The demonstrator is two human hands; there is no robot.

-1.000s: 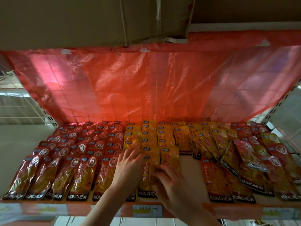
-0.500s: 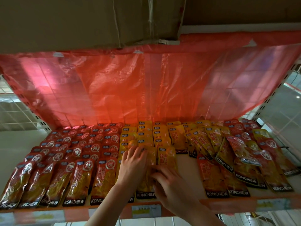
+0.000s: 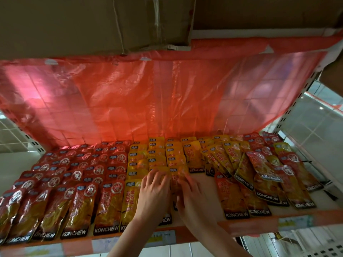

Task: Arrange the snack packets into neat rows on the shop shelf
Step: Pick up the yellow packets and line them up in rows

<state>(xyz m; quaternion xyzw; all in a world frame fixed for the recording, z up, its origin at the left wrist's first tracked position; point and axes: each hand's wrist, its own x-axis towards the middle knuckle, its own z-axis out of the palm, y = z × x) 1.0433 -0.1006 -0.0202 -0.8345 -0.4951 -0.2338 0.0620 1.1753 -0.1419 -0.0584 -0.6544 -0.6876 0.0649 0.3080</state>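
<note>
- Filling the left part of the shelf (image 3: 194, 218), red snack packets (image 3: 78, 182) are laid in overlapping rows from the back edge to the front edge.
- Yellow packets (image 3: 157, 154) are ranked in rows at the middle.
- A yellow packet (image 3: 174, 179) near the front edge is touched from either side by the left hand (image 3: 153, 193) and right hand (image 3: 191, 199), fingers spread and fairly straight.
- Mixed packets (image 3: 259, 175) are heaped askew toward the right edge.

Packets (image 3: 109, 204) on shelf (image 3: 259, 218), rows L.
</note>
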